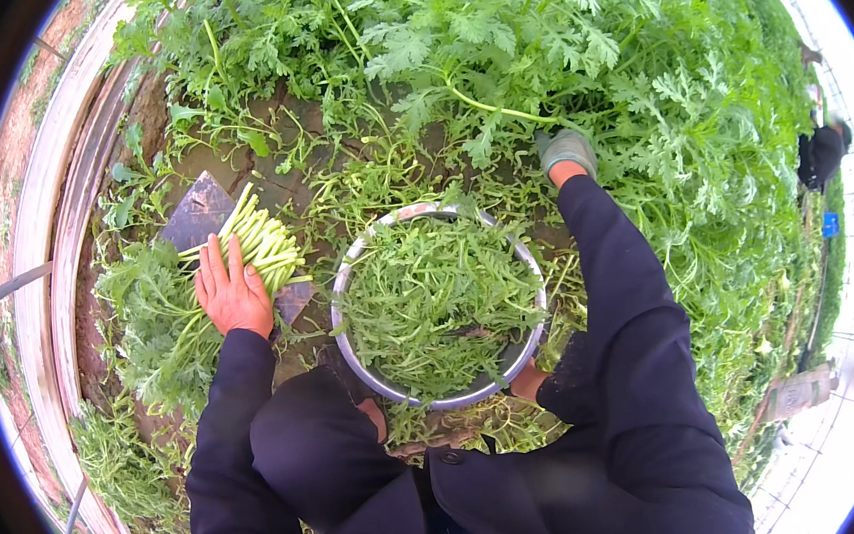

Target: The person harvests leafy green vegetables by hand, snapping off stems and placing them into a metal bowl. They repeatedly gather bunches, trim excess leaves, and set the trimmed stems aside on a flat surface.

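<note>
My bare left hand (232, 291) rests on a bundle of leafy greens, its fingers spread over the pale cut stems (267, 242). The bundle lies across a dark flat board (197, 210), with its leaves (160, 311) toward the lower left. To the right, my right hand (567, 154), in a grey-green glove, reaches to the base of the standing greens (608, 87); its fingers are partly hidden by leaves. A long curved stem (501, 109) runs to it. Between my legs stands a round metal-rimmed basin (337, 304) heaped with loose green leaves and trimmings (437, 296).
Dense greens (452, 9) stand ahead and along the right. Trimmings (368, 185) litter the soil around the basin. A pale raised edging (52, 183) with metal bars curves along the left. At the far right, a person in dark clothing (823, 157) is near a blue object (831, 225).
</note>
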`<state>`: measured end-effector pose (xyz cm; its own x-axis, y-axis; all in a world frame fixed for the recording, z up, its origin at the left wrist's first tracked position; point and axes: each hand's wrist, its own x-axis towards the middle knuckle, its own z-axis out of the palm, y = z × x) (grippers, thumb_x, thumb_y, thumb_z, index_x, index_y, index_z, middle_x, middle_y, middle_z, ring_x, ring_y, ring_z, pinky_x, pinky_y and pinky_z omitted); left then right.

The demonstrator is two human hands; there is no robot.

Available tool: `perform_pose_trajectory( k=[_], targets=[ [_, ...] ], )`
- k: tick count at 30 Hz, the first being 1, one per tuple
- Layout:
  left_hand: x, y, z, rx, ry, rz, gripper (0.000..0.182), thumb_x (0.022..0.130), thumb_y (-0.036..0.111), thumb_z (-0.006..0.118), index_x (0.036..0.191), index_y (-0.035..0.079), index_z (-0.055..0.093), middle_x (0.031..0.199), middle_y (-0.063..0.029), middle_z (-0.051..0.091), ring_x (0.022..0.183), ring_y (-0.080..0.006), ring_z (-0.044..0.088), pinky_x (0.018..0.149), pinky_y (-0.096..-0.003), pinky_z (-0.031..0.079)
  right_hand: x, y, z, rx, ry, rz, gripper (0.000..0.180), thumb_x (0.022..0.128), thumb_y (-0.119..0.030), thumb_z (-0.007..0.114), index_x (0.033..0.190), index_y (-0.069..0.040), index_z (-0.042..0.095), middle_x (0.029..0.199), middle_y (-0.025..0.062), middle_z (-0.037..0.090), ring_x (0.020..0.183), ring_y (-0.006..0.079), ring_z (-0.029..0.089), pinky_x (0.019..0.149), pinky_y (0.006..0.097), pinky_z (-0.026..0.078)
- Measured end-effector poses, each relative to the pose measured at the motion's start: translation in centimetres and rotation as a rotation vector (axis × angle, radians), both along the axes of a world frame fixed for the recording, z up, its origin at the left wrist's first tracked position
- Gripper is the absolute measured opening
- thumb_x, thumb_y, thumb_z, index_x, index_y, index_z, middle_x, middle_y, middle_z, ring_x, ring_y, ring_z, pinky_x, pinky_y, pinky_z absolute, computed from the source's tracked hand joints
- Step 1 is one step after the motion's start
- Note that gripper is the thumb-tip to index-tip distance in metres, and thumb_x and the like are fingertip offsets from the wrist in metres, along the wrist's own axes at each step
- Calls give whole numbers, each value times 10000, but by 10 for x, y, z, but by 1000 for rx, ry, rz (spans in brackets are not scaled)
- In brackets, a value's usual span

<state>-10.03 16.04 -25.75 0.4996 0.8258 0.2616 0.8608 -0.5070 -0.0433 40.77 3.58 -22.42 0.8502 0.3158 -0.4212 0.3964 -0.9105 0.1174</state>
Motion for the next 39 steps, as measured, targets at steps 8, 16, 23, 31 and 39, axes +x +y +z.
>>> perform_pose_trajectory(
  k=[8,16,23,31,39],
  targets=[
    [0,-2,5,-28,11,-8,501,990,283,424,1473,168,490,1569,-105,388,1453,-305,341,1173,-465,238,83,-4,-124,186,-77,29,399,989,-420,523,1119,-85,697,1156,174,696,1052,365,658,863,464,515],
    [3,-1,10,-26,13,-11,491,989,286,430,1457,161,507,1555,-112,405,1439,-318,362,1172,-469,246,72,-11,-113,279,-208,97,477,1023,-453,437,1137,-36,640,1139,198,696,1074,382,657,879,505,511],
    [0,-1,5,-21,1,6,488,971,283,479,1441,160,522,1548,-116,411,1431,-317,369,1170,-472,248,16,-29,-54,332,-134,143,481,1022,-467,454,1189,-58,644,1069,228,702,1018,430,649,876,488,506],
    [-5,1,-10,41,-50,-14,490,964,305,503,1429,155,525,1542,-136,406,1418,-327,372,1168,-474,245,-126,-107,98,648,676,230,256,969,-266,638,923,-21,693,673,5,643,590,77,552,561,266,461],
    [16,-18,114,154,-533,-220,506,931,230,584,1405,81,485,1500,-137,453,1399,-335,402,1163,-489,261,-229,-179,255,673,947,158,283,939,-235,626,855,26,696,641,47,640,556,98,574,528,290,464]
  ],
)
